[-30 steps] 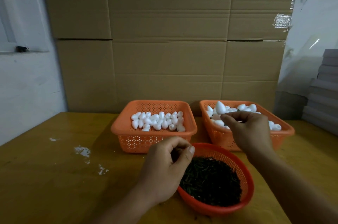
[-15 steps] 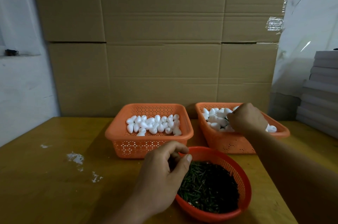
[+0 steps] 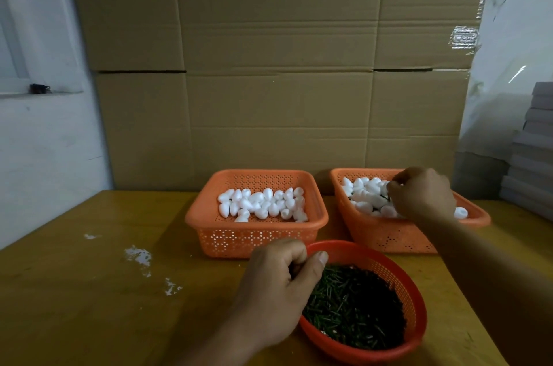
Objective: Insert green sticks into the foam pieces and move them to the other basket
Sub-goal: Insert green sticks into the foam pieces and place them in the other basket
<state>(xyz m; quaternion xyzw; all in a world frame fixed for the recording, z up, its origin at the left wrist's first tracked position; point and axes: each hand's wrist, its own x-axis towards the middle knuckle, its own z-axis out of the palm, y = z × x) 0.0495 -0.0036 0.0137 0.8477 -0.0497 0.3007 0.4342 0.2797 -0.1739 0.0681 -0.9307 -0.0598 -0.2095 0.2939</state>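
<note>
A wall of cardboard boxes [image 3: 278,66] filled the upper frame behind the wooden table [image 3: 89,291]. At centre sat an orange basket [image 3: 257,234] of white egg-shaped foam pieces [image 3: 263,204]; right of it, a second basket [image 3: 389,234], where the right hand [image 3: 422,195] hovered with curled fingers — its grasp I couldn't tell. Lower centre, the left hand [image 3: 278,285] was curled, thumb meeting fingers, over a red bowl [image 3: 410,291] of dark green sticks [image 3: 353,305] — short, thin, heaped.
</note>
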